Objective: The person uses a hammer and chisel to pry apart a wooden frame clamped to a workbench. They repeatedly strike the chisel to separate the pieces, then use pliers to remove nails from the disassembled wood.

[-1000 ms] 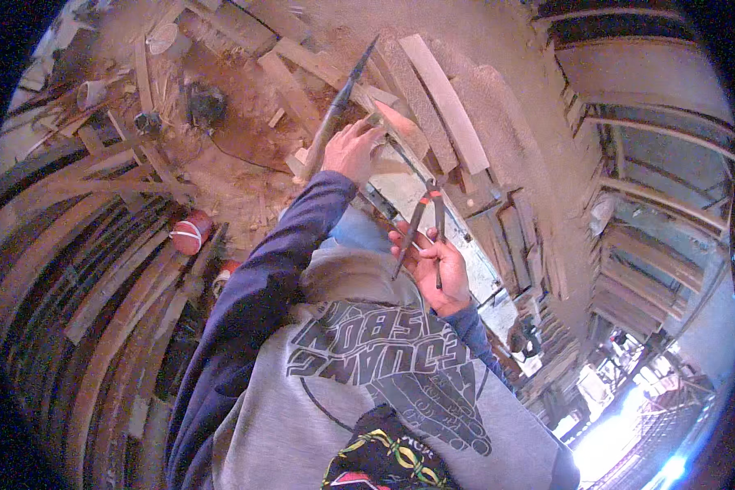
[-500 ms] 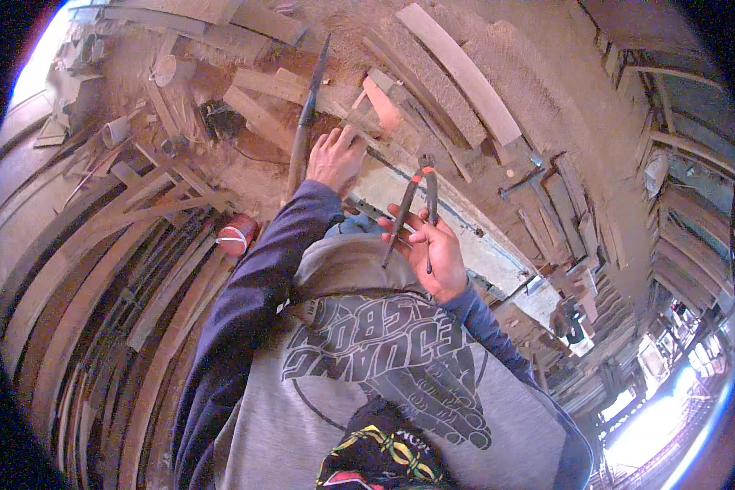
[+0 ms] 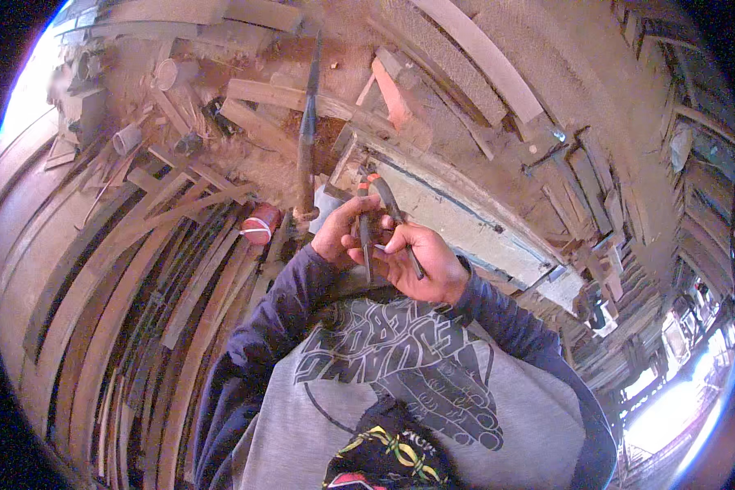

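Note:
My right hand grips a pair of pliers with dark legs and orange tips, held upright in front of my chest. My left hand is closed on the same pliers from the left side, so both hands meet on the tool. Just left of my left hand a long dark metal rod stands nearly upright, its lower end by my knuckles. The hand does not seem to hold it. I wear a grey printed shirt with dark blue sleeves.
A red can with a white band sits left of the rod. Many long curved wooden slats lie at left. A pale board runs behind my hands, with an orange wood block and stacked planks beyond.
My left hand has left the rod and come down to the pliers, joining my right hand. The view has swung, so the rod now stands upright on its own.

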